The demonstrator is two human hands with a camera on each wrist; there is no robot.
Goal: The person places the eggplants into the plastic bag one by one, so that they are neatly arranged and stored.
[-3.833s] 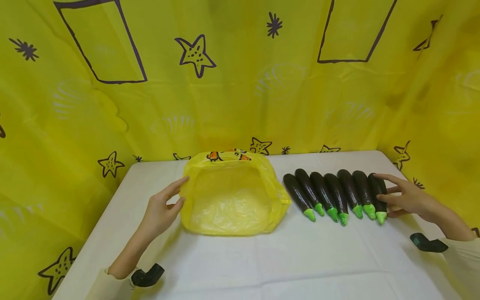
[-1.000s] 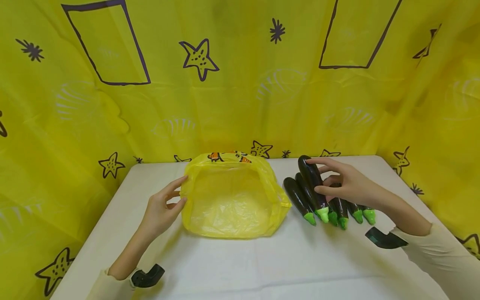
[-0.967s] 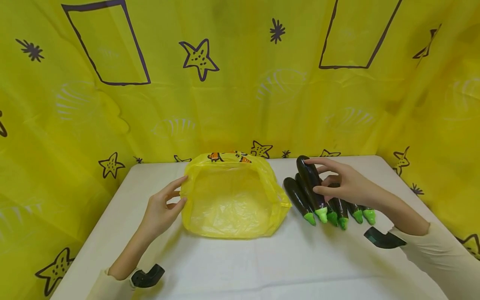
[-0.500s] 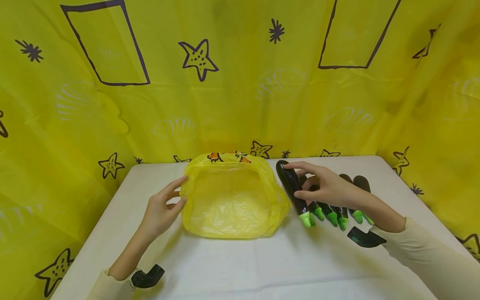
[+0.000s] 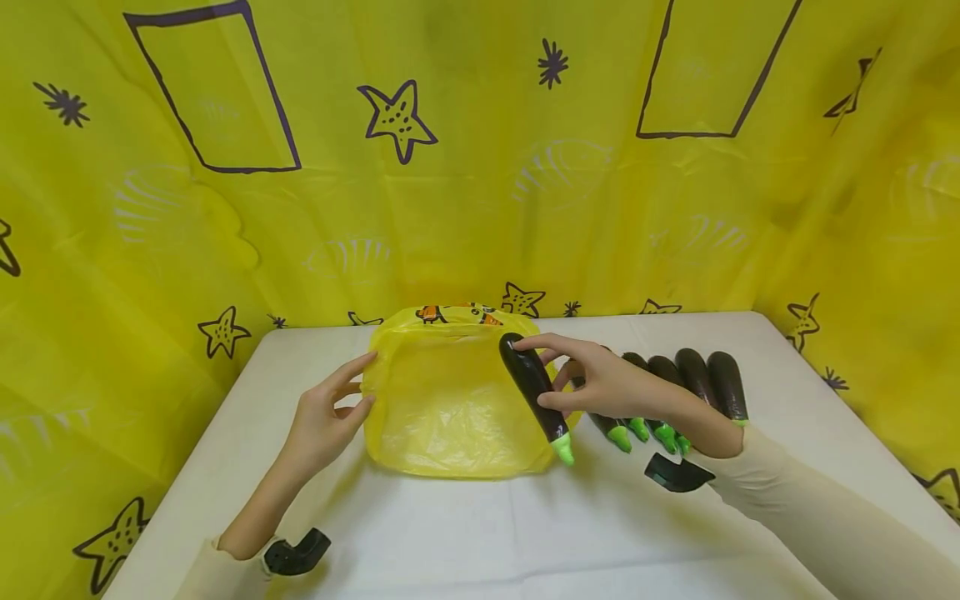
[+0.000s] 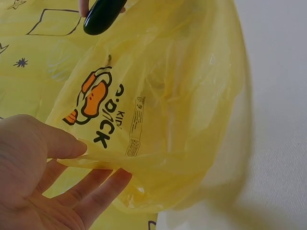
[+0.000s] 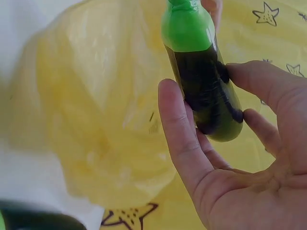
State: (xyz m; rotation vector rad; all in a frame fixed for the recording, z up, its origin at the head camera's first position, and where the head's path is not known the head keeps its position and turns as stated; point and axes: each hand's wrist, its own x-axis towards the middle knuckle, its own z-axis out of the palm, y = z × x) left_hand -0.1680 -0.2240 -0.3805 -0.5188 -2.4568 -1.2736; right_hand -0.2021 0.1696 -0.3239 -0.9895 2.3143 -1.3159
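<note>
Yellow bag [image 5: 450, 408], lettering [image 6: 105, 132] ending "CK", near worktop [image 5: 450, 542] far edge, your left fingers [image 6: 106, 191] pinching it, right fingers [image 7: 177, 129] clamped on eggplant [image 5: 528, 379]

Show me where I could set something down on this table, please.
The widest bare patch is the white table in front of the yellow bag, between the sleeves. Another bare strip lies between the eggplant row and the table's right edge. Crowded: the bag's right side, where the right hand holds an eggplant close to that row.
</note>
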